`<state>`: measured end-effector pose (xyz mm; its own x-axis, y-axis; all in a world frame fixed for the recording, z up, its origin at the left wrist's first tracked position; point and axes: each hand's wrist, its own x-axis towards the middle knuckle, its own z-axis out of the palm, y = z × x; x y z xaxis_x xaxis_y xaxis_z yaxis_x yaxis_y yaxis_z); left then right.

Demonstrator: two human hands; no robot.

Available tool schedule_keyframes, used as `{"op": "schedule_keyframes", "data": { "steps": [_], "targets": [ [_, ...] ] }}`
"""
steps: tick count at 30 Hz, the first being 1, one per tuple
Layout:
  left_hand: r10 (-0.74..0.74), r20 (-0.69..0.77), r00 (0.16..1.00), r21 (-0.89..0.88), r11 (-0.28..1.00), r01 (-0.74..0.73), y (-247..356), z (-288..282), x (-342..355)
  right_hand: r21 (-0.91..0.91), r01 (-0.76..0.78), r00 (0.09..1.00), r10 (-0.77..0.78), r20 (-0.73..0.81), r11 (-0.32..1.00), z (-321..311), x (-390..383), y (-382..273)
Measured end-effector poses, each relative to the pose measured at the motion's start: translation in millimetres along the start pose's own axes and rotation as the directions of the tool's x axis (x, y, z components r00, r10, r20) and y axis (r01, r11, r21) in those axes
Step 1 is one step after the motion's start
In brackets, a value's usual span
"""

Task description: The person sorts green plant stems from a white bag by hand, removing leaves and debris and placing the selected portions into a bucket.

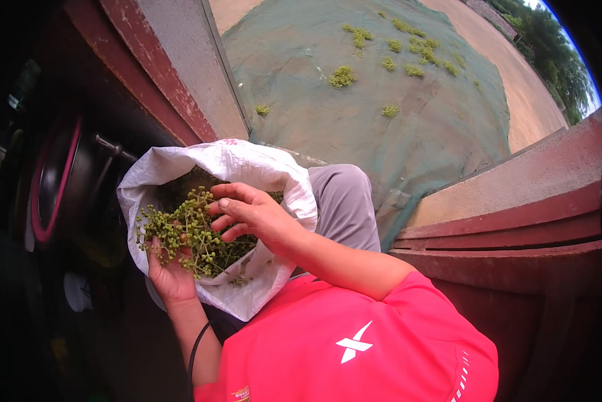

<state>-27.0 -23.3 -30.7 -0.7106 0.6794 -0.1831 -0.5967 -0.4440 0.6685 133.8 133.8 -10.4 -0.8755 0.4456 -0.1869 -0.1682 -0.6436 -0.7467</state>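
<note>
White sack (264, 164) below, our left hand (174, 279) grips green berries (195, 231) while our right hand (264, 216) hangs spread beside them, apparently mid-sorting, next needing a light pinch.

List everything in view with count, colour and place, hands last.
Sack: one, white, open beneath the hands
Held berries: one handful, green, over the sack's mouth
Scattered bunches: about a dozen, green, on the sheet
Sheet: one, green, spread ahead
Doorway sides: two, red and grey, left and right
Trees: several, green, top right
Pink-rimmed thing: one, dark, far left
Cable: one, black, by the left forearm
Trousers: one pair, grey, beside the sack
Shirt: one, pinkish red, bottom
Left hand: one, bare, holding the berries
Right hand: one, bare, at the berries
</note>
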Motion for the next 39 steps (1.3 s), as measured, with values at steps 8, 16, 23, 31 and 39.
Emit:
{"op": "schedule_keyframes", "data": {
  "steps": [8, 16, 23, 31, 39],
  "targets": [
    [0.067, 0.039, 0.997, 0.002, 0.998, -0.067, -16, 32, 2, -0.148, 0.139, 0.988, -0.148, -0.052, 0.979, 0, -8, -11],
    [0.231, 0.405, 0.885, 0.574, 0.689, -0.442, -13, 52, -21, -0.557, 0.287, 0.958, -0.218, 0.188, 0.779, 18, -6, -3],
    [0.202, 0.322, 0.925, 0.553, 0.753, -0.357, 9, 55, -22, -0.064, -0.07, 0.993, 0.064, -0.096, 0.995, 9, -6, -15],
    [0.132, 0.218, 0.967, 0.854, 0.454, -0.255, 25, 12, -6, -0.2, -0.001, 0.994, 0.023, 0.105, 0.98, -70, -22, -128],
    [-0.085, 0.415, 0.906, 0.902, -0.093, -0.422, 12, 28, 23, -0.319, 0.38, 0.501, -0.483, -0.718, 0.868, -275, -82, -365]
  ]
}}
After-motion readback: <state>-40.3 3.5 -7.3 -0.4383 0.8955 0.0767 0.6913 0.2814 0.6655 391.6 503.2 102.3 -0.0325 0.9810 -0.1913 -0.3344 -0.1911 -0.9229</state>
